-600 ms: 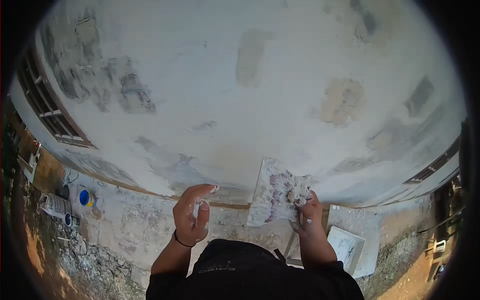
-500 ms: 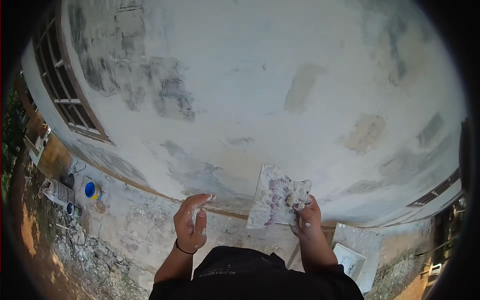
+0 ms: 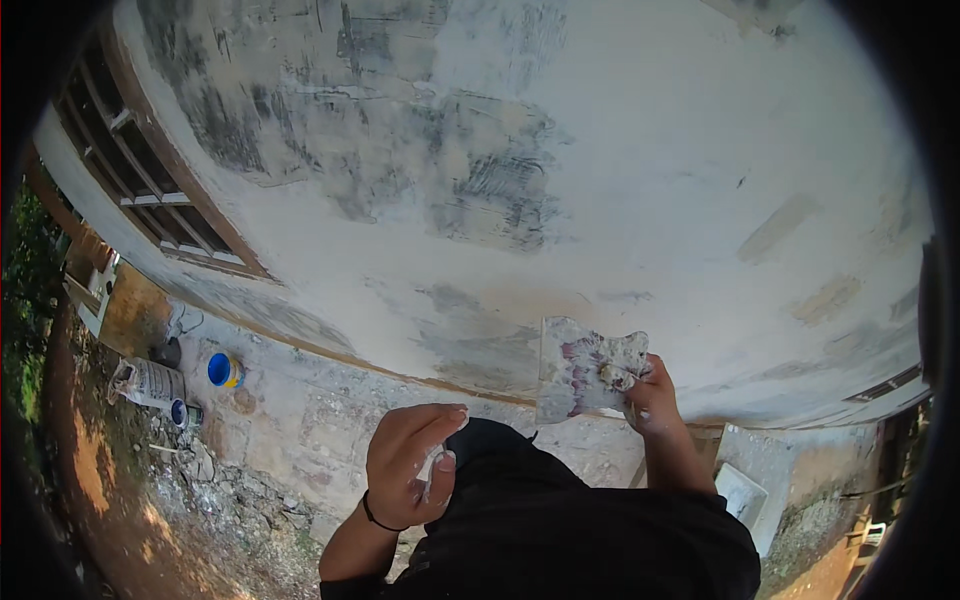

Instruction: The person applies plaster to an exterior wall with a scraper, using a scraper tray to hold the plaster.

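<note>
My right hand (image 3: 650,400) grips a flat putty board or blade (image 3: 575,365) coated with white paste and purple marks, with lumps of paste near my fingers. Lower in the view, my left hand (image 3: 410,465) is loosely curled, white smears on its fingertips and thumb; whatever lies inside it cannot be made out. In front of both hands rises a pale wall (image 3: 660,170), patched with grey and beige and roughly streaked at the upper left.
A barred window (image 3: 150,190) is at the left. Along the wall's base are a blue-and-yellow bucket (image 3: 225,370), a sack (image 3: 150,385) and a leaning board (image 3: 135,310). A white tray (image 3: 745,495) lies at lower right on a rough concrete path (image 3: 280,440).
My view has turned left, bringing more dark streaked wall and the window inward. The board in my right hand has shifted right; my left hand sits lower and farther right.
</note>
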`<state>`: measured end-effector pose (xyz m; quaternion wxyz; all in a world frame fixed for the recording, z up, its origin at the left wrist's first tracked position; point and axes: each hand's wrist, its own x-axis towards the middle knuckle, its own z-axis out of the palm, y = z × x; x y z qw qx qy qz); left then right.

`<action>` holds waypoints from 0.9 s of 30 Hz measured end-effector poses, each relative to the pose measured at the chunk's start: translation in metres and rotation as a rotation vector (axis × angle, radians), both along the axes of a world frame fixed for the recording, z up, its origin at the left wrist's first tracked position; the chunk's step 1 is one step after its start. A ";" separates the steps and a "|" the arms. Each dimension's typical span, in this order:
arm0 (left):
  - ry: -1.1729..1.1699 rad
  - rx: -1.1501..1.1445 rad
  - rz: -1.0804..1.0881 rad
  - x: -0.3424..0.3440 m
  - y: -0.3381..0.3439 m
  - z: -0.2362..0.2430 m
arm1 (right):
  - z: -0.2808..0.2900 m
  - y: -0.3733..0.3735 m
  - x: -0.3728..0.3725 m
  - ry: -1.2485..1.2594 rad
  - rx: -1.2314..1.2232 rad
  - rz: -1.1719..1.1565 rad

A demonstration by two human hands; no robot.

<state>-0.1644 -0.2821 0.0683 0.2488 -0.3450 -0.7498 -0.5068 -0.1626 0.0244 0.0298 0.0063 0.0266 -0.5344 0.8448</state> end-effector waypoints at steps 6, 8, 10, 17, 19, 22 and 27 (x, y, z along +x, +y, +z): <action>0.068 -0.235 -0.173 -0.069 -0.048 0.006 | -0.036 -0.075 -0.039 0.019 -0.209 -0.058; 0.049 -0.260 -0.207 -0.091 -0.067 0.002 | -0.042 -0.104 -0.047 0.044 -0.319 -0.132; 0.035 -0.282 -0.277 -0.104 -0.084 0.006 | -0.041 -0.128 -0.045 0.062 -0.423 -0.173; 0.103 -0.282 -0.625 -0.156 -0.100 0.022 | -0.033 -0.190 -0.040 -0.015 -0.357 -0.447; 0.128 -0.305 -0.753 -0.163 -0.101 0.025 | -0.025 -0.210 -0.026 -0.021 -0.360 -0.613; 0.191 -0.343 -0.929 -0.157 -0.087 0.032 | -0.056 -0.222 0.000 0.043 -0.489 -0.902; 0.272 -0.397 -1.072 -0.150 -0.053 0.028 | -0.071 -0.196 0.024 -0.013 -0.406 -1.233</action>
